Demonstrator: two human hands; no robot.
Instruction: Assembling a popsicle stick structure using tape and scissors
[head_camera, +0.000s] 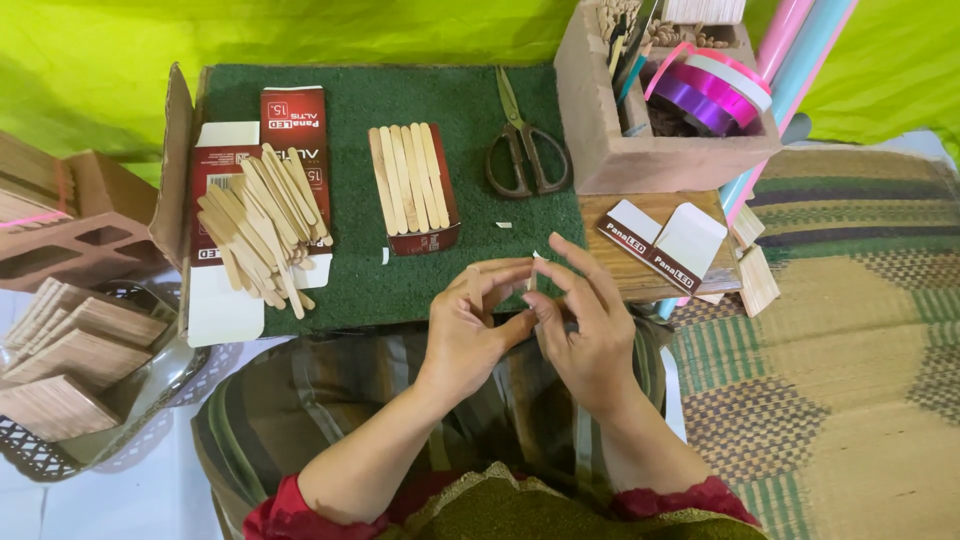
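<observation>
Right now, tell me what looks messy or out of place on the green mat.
The loose wooden sticks lie in a crisscross heap on the flattened red-and-white box, unlike the neat row of sticks beside them. Small white scraps dot the green mat. The scissors lie closed.

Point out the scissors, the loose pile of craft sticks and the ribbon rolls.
scissors (524, 160): head view, on the handles.
loose pile of craft sticks (262, 222): head view, pile's middle.
ribbon rolls (708, 92): head view, purple roll's side.
</observation>
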